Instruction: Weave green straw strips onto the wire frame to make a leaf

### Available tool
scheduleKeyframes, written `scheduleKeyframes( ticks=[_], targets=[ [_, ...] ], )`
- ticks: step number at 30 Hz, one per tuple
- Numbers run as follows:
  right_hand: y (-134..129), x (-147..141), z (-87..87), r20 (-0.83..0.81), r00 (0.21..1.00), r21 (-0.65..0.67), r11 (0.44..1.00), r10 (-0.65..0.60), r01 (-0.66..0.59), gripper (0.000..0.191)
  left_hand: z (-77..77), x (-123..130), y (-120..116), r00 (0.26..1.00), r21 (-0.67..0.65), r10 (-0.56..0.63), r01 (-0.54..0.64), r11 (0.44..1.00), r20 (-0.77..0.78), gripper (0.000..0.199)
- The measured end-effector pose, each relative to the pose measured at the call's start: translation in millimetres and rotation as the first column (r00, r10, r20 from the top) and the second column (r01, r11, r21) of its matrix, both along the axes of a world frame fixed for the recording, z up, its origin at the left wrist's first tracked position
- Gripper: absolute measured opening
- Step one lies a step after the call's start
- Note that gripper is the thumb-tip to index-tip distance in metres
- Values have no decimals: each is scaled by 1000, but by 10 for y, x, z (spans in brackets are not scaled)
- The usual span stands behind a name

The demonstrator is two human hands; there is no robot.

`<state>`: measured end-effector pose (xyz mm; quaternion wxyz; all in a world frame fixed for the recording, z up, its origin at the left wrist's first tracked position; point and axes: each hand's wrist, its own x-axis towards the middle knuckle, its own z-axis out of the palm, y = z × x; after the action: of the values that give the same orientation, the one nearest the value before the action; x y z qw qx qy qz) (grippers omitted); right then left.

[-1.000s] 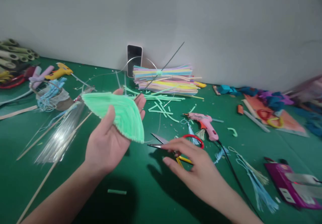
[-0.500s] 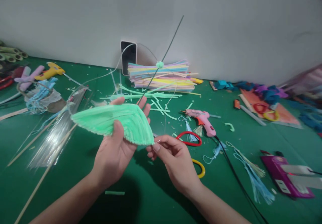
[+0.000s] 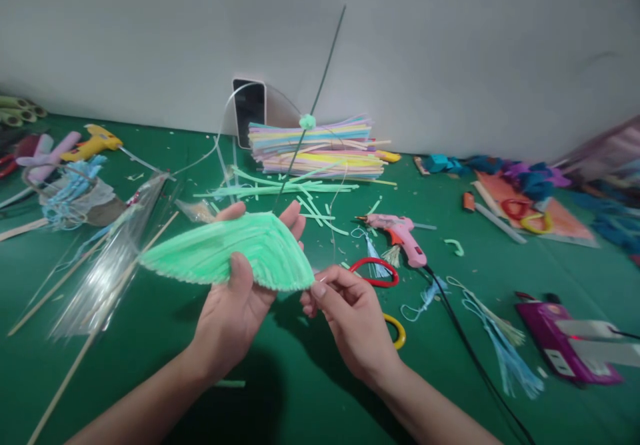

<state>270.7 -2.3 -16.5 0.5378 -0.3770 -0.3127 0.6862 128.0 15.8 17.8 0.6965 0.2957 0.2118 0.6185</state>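
A mint-green fuzzy leaf-shaped piece [image 3: 200, 252], seemingly made of pipe cleaners, lies across my left hand [image 3: 230, 318]. My left thumb presses on its front while the fingers support it from behind. My right hand [image 3: 347, 318] pinches at its right tip, where a thin wire barely shows between thumb and forefinger. Rising behind the piece is a dark green stem [image 3: 326, 72], with a small mint fuzzy ball [image 3: 307, 122] on it. A thin pale wire [image 3: 225, 113] arches out from around the ball. Where the stem meets the piece is hidden.
Pastel pipe cleaners [image 3: 310, 142] are stacked by the wall before a phone [image 3: 250, 108]. Cut green strips lie in front. To the right are a pink glue gun [image 3: 400, 235] with its cord, red-handled scissors [image 3: 377, 275], tassels and a purple box [image 3: 563, 342]. Clear sticks [image 3: 95, 285] lie left.
The leaf-shaped piece has shifted slightly right and turned a little in my left hand. The stem leans less to the right. My right hand stays pinched at the tip; the view has shifted slightly.
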Motion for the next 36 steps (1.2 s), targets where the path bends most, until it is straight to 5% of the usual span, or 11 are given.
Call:
scheduleKeyframes(
  ticks=[10, 15, 20, 24, 28, 31, 36],
  targets=[
    [38, 69, 22, 60, 996, 13, 998, -62, 61, 12, 17, 4, -45, 997, -115, -30, 23, 993, -66, 84],
    [72, 114, 69, -17, 998, 34, 997, -62, 62, 31, -69, 14, -6, 995, -82, -4, -4, 997, -97, 78],
    [38, 87, 7, 58, 996, 27, 998, -62, 61, 15, -113, 46, -11, 993, -54, 13, -19, 998, -117, 78],
    [76, 117, -50, 73, 982, 120, 979, -173, 164, 15, -75, 3, -33, 966, -24, -83, 80, 997, -243, 79],
    [223, 285, -25, 79, 965, 173, 956, -252, 235, 17, -62, -135, 2, 836, 2, -231, 268, 963, -498, 85],
    [339, 461, 8, 140, 963, 214, 957, -228, 196, 15, -104, -229, 90, 879, -24, -272, 286, 958, -391, 83],
    [425, 626, -30, 229, 934, 313, 929, -274, 196, 15, -162, -283, 262, 880, -225, -455, 419, 880, -141, 36]
  ],
)
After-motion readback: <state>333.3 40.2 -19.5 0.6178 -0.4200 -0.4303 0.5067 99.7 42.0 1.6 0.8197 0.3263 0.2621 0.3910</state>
